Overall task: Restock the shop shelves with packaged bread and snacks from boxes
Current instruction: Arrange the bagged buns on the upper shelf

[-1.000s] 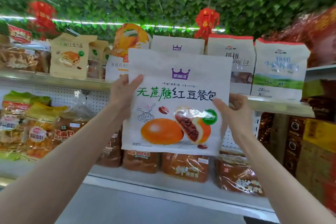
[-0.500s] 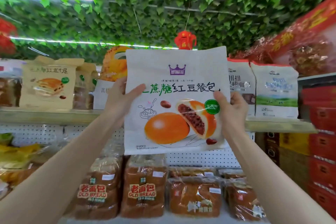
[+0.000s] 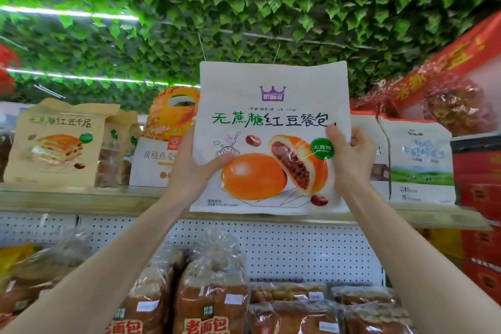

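A white bag of red bean buns (image 3: 271, 116), printed with a purple crown and orange buns, is held upright in front of the top shelf (image 3: 81, 198). My left hand (image 3: 189, 168) grips its left edge, thumb across the front. My right hand (image 3: 349, 154) grips its right edge, thumb on the front. The bag's bottom edge is level with the shelf's front lip. It hides whatever stands behind it on the shelf.
On the top shelf stand a tan layered-bread bag (image 3: 57, 144), an orange oat-bread bag (image 3: 165, 138) and white milk-bread bags (image 3: 417, 160). Clear-wrapped loaves (image 3: 211, 295) fill the shelf below. Red boxes (image 3: 479, 198) stack at the right. Leafy ceiling overhead.
Both hands have raised the bun bag from below the top shelf up to shelf level, and my view has tilted upward. The grip on both edges is unchanged.
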### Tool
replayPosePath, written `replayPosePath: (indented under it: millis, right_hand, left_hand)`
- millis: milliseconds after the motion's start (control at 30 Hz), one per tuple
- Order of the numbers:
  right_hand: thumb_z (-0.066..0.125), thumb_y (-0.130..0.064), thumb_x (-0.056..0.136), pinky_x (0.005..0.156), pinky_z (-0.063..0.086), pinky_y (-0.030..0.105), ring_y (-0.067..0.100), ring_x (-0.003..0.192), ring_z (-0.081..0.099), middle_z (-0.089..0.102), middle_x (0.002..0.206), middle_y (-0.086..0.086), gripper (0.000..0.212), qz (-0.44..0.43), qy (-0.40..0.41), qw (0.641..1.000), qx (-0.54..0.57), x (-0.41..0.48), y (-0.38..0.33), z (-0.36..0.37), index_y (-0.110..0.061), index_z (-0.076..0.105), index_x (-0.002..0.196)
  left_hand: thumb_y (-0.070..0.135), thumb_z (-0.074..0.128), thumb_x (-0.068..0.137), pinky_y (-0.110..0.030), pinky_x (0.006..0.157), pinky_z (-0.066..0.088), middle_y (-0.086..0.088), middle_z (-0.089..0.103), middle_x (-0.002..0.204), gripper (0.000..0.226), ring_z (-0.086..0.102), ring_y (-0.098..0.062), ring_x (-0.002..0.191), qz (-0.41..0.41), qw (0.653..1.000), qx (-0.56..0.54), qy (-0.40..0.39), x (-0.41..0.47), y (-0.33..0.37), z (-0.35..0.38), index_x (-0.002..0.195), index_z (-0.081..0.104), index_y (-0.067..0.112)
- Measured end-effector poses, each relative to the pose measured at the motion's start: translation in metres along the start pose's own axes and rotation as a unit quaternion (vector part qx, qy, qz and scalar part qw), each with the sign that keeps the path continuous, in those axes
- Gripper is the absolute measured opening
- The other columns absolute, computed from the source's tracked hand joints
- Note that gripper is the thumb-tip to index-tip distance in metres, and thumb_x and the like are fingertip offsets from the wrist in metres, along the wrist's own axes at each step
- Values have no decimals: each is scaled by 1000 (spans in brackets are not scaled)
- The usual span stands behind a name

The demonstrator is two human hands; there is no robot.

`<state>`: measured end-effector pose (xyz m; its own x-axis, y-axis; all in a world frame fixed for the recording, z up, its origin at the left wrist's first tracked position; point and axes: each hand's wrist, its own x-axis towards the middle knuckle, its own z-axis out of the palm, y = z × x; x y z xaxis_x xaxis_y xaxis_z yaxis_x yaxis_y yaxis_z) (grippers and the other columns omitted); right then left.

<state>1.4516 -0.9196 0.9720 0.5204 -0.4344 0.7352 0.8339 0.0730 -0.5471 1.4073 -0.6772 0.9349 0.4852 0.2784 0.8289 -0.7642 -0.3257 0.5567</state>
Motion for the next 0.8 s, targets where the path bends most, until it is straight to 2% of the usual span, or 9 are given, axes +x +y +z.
replayPosePath:
  millis: [133, 267, 467, 667, 733, 800]
  right_hand:
    - [65, -28, 91, 62, 43, 32, 20, 71, 52, 56, 80, 12, 24, 0, -12, 1000, -11, 21, 9, 5, -9, 51, 85]
    - [65, -28, 90, 56, 36, 27, 19, 69, 44, 48, 75, 10, 30, -17, 0, 999, -36, 41, 27, 11, -8, 46, 78]
    - [64, -27, 91, 59, 44, 31, 18, 70, 53, 57, 79, 8, 24, -1, -1, 999, -47, 62, 63, 14, -14, 50, 76]
    - [64, -26, 91, 57, 40, 30, 19, 69, 49, 54, 78, 11, 26, 3, -6, 998, -57, 75, 84, 13, -10, 48, 78]
    - [64, -25, 92, 57, 41, 30, 20, 69, 50, 54, 78, 11, 27, 3, -6, 998, -58, 78, 88, 12, -12, 47, 76]
    - [64, -26, 91, 58, 41, 32, 21, 69, 50, 54, 77, 11, 28, 2, -7, 998, -60, 81, 91, 12, -13, 46, 74]
  left_hand:
    - [27, 81, 74, -45, 102, 44, 15, 54, 121, 75, 51, -12, 116, 22, 1000, 10, 13, 21, -8, 14, 138, 42, 30]
    - [24, 81, 75, -38, 99, 44, 21, 56, 116, 71, 54, -2, 108, 20, 1000, 1, 10, 38, -27, 27, 135, 44, 30]
    - [28, 81, 74, -32, 99, 41, 14, 56, 127, 80, 51, -8, 117, 28, 999, 27, -5, 59, -54, 46, 142, 40, 27]
    - [27, 81, 75, -31, 100, 40, 13, 55, 131, 83, 50, -7, 120, 23, 999, 25, -10, 67, -72, 59, 145, 37, 27]
    - [28, 81, 76, -24, 96, 39, 19, 54, 129, 84, 49, -2, 119, 26, 999, 30, -19, 70, -76, 63, 146, 35, 29]
    - [28, 80, 77, -7, 88, 37, 31, 51, 122, 83, 49, 13, 110, 28, 999, 34, -26, 71, -79, 65, 147, 34, 29]
